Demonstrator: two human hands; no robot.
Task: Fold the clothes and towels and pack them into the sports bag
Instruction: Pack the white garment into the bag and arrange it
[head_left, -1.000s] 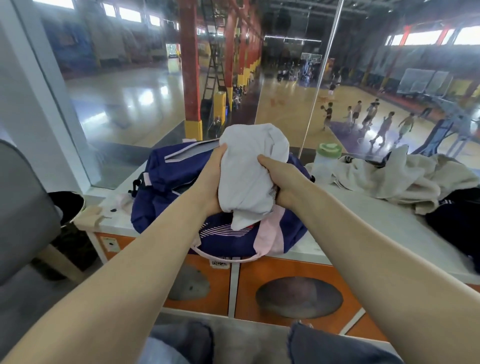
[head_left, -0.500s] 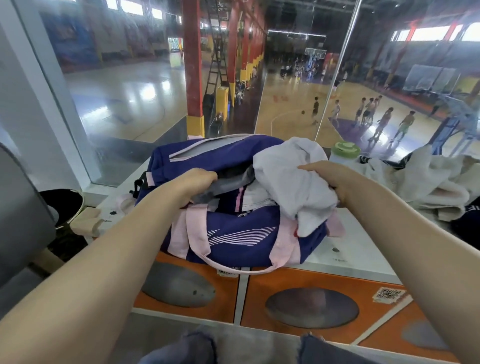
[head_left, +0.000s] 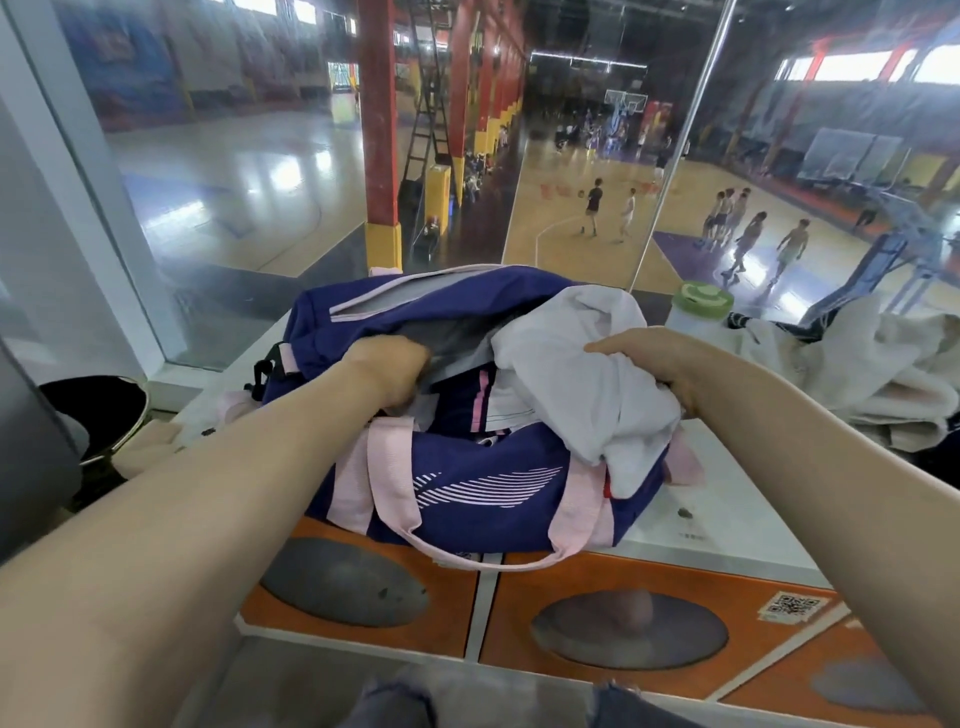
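A navy sports bag (head_left: 467, 483) with pink straps lies on the white counter (head_left: 727, 499) in front of me, its top unzipped. My left hand (head_left: 389, 371) grips the near edge of the bag's opening and holds it apart. A bunched white garment (head_left: 571, 374) rests across the right end of the opening, partly inside and partly hanging over the bag's front. My right hand (head_left: 644, 358) lies on top of this garment, holding it at its right side. The inside of the bag shows grey lining; its depth is hidden.
A pile of cream towels and clothes (head_left: 857, 374) lies on the counter to the right, with dark cloth (head_left: 935, 457) beside it. A bottle with a green lid (head_left: 698, 312) stands behind the bag. A glass wall rises just past the counter. A black stool (head_left: 93, 415) is at left.
Both hands held the white garment up over the bag; it has come down to the right end of the opening. My left hand let go of it and took the bag's edge.
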